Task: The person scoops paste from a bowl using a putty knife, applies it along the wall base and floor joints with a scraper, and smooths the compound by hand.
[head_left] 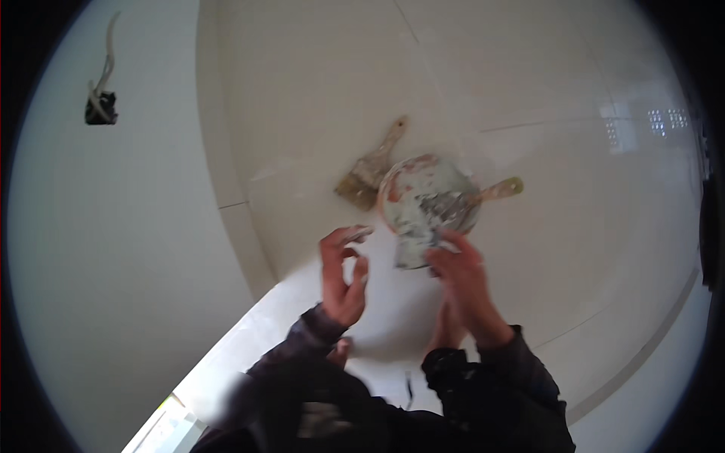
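Note:
My right hand (462,266) pinches the edge of a flat, pale piece smeared with dark and whitish paste (411,251), perhaps a scraper blade; its exact kind is unclear. This piece overlaps the near rim of a round, paste-crusted tub (402,175). A putty knife (501,189) lies across the tub, its blade coated in grey paste and its handle pointing right. To the left, my left hand (343,278) hovers with fingers bent and thumb apart, holding nothing; whitish paste marks its fingertips. A wide, paste-stained brush (374,164) rests on the floor against the tub's left side.
Large glossy pale tiles (317,90) cover the floor. A white wall (113,226) with a skirting strip (236,219) runs along the left, with cables (108,68) hanging from an open wall box (101,109). Dark objects (708,219) stand at the far right edge.

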The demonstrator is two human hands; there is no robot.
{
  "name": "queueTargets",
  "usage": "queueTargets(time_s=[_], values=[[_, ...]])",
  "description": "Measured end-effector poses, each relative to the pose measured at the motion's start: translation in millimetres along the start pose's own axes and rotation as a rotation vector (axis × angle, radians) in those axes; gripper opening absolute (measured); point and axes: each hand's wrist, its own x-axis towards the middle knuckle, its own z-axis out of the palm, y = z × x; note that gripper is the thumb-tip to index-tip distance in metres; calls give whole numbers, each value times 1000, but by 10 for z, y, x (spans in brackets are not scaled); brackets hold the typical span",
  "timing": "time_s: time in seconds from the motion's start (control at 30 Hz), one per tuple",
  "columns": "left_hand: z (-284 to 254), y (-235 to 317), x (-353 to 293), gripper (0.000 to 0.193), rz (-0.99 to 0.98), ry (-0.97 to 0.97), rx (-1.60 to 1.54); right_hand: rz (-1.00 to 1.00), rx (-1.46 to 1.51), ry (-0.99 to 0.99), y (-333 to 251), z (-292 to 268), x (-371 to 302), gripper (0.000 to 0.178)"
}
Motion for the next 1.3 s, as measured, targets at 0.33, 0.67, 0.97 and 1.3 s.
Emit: queueTargets(time_s=[0.33, 0.67, 0.97, 1.3], values=[[-111, -94, -175, 61, -60, 32, 112, 144, -184, -355, -62, 442, 528, 39], [57, -38, -847, 57, -91, 334, -55, 138, -174, -432, 219, 595, 180, 32], [96, -6, -899, 55, -135, 339, -271, 228, -59, -378, 236, 584, 91, 30], [-946, -569, -145, 53, -123, 451, 1217, -4, -21, -319, -120, 274, 490, 30]])
